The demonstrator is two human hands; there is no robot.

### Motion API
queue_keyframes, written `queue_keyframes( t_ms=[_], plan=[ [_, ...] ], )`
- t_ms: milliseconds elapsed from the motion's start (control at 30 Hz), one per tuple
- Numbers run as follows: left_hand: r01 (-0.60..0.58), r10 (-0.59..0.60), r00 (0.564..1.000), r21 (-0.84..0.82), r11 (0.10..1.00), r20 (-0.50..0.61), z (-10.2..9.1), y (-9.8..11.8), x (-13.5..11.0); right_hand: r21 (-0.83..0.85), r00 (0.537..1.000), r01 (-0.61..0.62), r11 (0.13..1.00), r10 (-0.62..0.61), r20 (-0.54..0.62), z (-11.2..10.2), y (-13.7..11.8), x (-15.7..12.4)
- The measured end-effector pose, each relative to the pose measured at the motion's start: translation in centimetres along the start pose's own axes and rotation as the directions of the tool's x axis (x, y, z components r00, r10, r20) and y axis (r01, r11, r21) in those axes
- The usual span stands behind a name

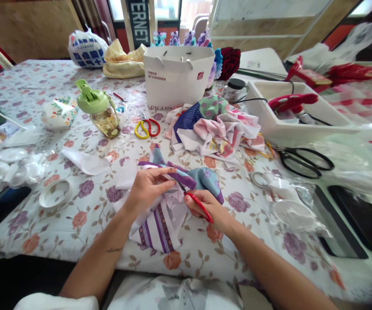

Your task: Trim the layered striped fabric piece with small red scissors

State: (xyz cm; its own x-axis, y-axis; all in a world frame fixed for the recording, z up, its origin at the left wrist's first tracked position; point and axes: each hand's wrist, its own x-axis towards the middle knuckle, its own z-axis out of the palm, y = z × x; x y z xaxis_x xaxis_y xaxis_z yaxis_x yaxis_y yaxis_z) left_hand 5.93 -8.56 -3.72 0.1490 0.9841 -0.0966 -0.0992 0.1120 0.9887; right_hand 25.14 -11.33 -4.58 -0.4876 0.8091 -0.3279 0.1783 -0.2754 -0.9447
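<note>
1. Pinching striped fabric (160, 228) between thumb and fingers, left hand (149, 189) keeps it taut at the blades.
2. Right hand (213, 206) closed around red scissors (199, 206), blades in the fabric.
3. Fabric lies on the table (60, 241), under both hands.

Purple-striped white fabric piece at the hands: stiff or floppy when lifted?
Likely floppy: the purple-striped white fabric piece bends into soft folds where the left hand grips it. Probably light, as it lies thin on the floral tablecloth. Its loose corners would likely droop when lifted.
</note>
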Motion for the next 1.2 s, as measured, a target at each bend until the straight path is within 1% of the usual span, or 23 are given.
queue_keyframes(
  t_ms=[367,667,1200],
  plan=[
    [-0.005,0.005,1.0,-0.03,1.0,-0.015,0.04,0.0,-0.11,-0.01,1.0,0.0,1.0,0.0,-0.014,0.16,-0.1,-0.12],
    [-0.033,0.032,0.999,-0.004,0.999,-0.016,0.07,0.28,-0.03,-0.009,1.0,0.006,1.0,-0.006,-0.017,0.13,0.17,-0.16],
    [-0.01,0.01,1.0,-0.003,1.0,-0.019,0.07,0.48,-0.13,0.004,1.0,-0.003,1.0,0.003,-0.021,0.24,0.19,-0.02]
  ],
)
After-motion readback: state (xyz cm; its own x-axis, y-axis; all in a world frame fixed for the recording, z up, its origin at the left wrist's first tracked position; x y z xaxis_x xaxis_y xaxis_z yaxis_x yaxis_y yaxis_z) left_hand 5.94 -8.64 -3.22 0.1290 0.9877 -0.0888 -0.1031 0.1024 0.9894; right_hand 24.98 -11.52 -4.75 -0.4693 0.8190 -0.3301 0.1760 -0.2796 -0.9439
